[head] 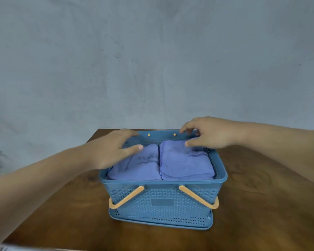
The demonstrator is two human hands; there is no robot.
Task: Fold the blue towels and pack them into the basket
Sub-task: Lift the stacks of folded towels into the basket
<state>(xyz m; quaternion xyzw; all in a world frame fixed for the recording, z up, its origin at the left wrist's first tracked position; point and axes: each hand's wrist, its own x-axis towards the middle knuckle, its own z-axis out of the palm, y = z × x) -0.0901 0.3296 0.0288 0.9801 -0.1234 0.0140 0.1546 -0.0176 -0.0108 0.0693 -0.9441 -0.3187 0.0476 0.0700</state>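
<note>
- The left hand (112, 149) is spread wide and holds nothing; its thumb lies on the left towel (140, 169) just beneath it.
- The right hand (208, 132) is loosely curled and holds nothing, with the right towel (185, 163) under its thumb.
- Below both hands, the folded towels sit side by side in the basket (163, 182) on the table (261, 196).
</note>
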